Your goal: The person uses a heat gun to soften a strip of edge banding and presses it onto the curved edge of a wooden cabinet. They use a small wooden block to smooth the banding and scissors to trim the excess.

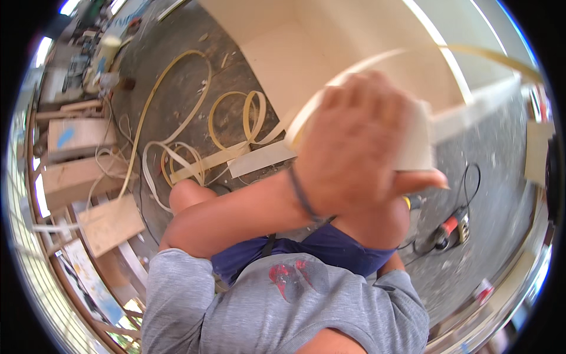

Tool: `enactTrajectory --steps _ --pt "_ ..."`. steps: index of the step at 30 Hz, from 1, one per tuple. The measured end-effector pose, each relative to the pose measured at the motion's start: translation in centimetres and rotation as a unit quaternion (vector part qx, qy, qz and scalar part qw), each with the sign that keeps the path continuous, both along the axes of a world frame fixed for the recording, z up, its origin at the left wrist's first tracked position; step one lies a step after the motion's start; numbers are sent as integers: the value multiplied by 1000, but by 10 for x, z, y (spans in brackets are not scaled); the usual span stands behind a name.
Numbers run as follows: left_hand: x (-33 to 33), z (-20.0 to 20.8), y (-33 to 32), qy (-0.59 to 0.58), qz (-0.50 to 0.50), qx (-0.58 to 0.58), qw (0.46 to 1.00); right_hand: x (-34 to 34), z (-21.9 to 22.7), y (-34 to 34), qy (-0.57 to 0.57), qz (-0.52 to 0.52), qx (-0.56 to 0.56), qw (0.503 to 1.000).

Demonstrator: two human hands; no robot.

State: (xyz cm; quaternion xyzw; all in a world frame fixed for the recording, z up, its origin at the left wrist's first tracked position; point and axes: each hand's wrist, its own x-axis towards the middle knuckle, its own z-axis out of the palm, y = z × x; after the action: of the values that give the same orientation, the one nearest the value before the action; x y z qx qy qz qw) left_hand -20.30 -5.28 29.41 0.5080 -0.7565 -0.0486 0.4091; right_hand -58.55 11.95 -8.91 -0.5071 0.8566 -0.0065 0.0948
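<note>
L hand (pixel 356 138) at strip (pixel 303 120), tub (pixel 110 42) contents unclear

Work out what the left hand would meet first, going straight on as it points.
Probably the large tan panel beyond the left hand; the pale strip may come first, but depth is unclear.

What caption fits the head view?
Blurred left hand before pale panels, with curled edging strips and a corded power tool on the floor.

The left hand (pixel 356 141), which is blurred, appears before a pale curved strip (pixel 377 58) and a cream panel (pixel 295 53), while loose strips (pixel 262 159) and a red-black power tool (pixel 450 226) lie on the floor (pixel 495 159).
</note>
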Motion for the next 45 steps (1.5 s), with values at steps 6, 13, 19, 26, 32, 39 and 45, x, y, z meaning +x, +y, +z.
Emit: enactTrajectory --steps 6,13,19,26,32,39,45 --pt "56 -79 78 273 9 212 938 0 -26 6 11 -50 -38 998" --pt "64 -110 89 264 38 194 944 -7 -70 43 44 -58 -78 994" --pt "51 -67 67 94 66 159 980 -16 -118 80 101 -31 -142 984" --pt "17 -24 30 -52 76 72 993 -16 -108 66 38 -122 -45 991" --pt "52 -119 99 79 127 18 989 -5 -69 51 -23 -141 29 989" --pt "67 -217 140 105 300 -24 948 6 -46 51 -45 -100 -50 993" --pt "13 -158 97 125 300 -137 936 -8 -58 59 -40 -117 -7 992"
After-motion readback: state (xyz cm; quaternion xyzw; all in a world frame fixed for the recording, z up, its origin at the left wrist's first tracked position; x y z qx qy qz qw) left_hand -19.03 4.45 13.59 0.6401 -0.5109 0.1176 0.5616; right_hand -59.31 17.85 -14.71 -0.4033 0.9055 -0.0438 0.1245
